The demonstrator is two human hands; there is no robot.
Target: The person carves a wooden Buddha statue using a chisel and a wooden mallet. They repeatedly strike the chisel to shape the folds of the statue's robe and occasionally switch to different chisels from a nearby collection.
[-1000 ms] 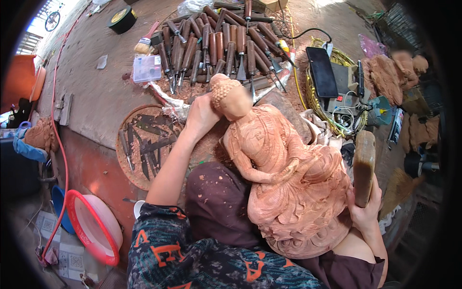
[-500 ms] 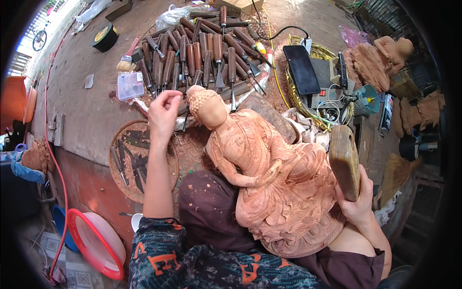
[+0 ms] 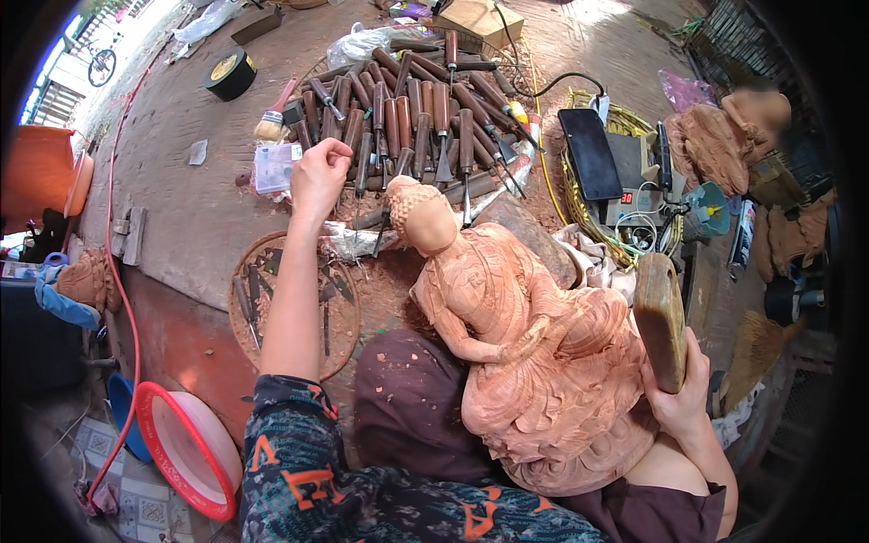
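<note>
A carved wooden seated Buddha statue [image 3: 552, 362] leans across my lap, its knobbed head tilted toward the far left. My right hand [image 3: 681, 389] wraps round the lower end of a worn wooden mallet [image 3: 660, 321], held upright beside the statue's base. My left hand [image 3: 319, 181] reaches over the near left edge of a pile of chisels [image 3: 421, 118] with dark wooden handles. Its fingers are curled together, and whatever is in them, if anything, is hidden. Below that forearm lies a round tray [image 3: 348, 357] of blades and wood chips.
A basket [image 3: 572, 195] at the right holds a phone [image 3: 591, 154] and a control box. Beyond it sit other carvings [image 3: 706, 145]. A brush [image 3: 272, 122], a clear plastic box [image 3: 274, 167] and a black round tin [image 3: 231, 74] lie left. Red-rimmed basin [image 3: 186, 452] stands lower left.
The view has shifted, so the scene sits lower and farther right. My left hand has moved a little farther toward the chisels, its fingers more curled. My right hand still grips the mallet.
</note>
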